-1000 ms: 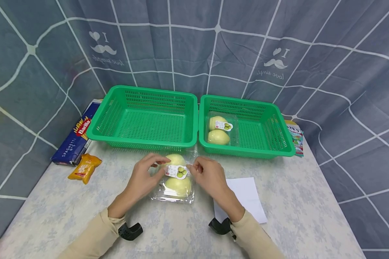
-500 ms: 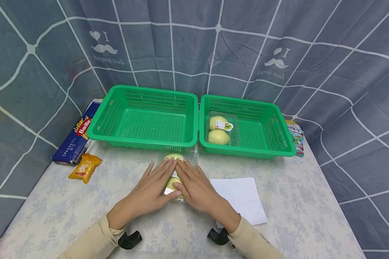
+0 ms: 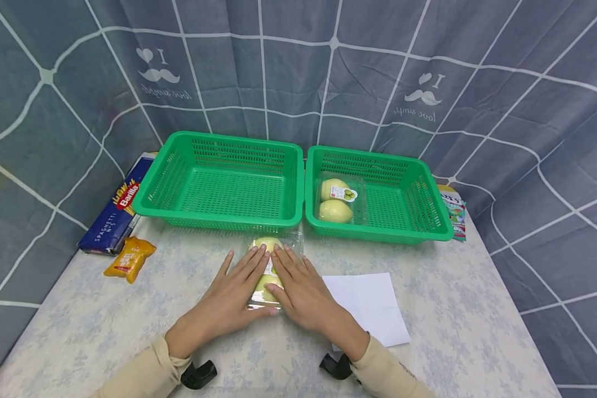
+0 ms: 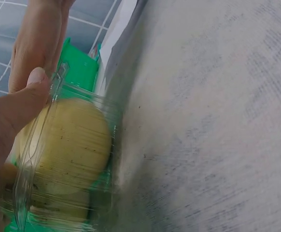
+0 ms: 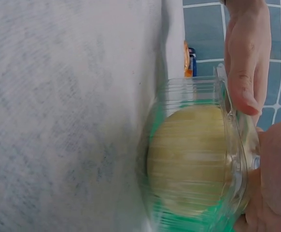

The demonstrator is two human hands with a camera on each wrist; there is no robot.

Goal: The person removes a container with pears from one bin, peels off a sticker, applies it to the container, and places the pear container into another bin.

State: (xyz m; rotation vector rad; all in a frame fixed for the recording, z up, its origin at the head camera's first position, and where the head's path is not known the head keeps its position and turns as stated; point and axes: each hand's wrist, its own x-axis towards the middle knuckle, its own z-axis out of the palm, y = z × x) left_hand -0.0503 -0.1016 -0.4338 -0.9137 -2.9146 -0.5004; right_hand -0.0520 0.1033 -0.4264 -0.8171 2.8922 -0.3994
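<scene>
A clear plastic clamshell box (image 3: 292,237) lies on the table in front of the baskets, with two pale yellow-green round fruits (image 3: 270,288) inside. My left hand (image 3: 227,294) rests on the left of its lid, fingers straight, thumb near the front rim. From the other side, my right hand (image 3: 304,293) lies on the lid with fingers extended, the index fingertips of both hands nearly meeting. Their fingers cover most of the white label. Through the ribbed side wall, one fruit (image 4: 75,140) shows in the left wrist view and a fruit (image 5: 189,159) in the right wrist view.
Two green baskets (image 3: 224,219) stand behind; the right basket (image 3: 378,235) holds a similar fruit box (image 3: 336,211). At left are a blue spaghetti box (image 3: 110,221) and an orange packet (image 3: 131,258). White paper (image 3: 373,307) lies right; a snack packet (image 3: 456,213) sits beyond.
One second ago both hands had bent fingers at the label's two sides. Since then they have flattened onto the lid, covering the label. The box has hardly moved.
</scene>
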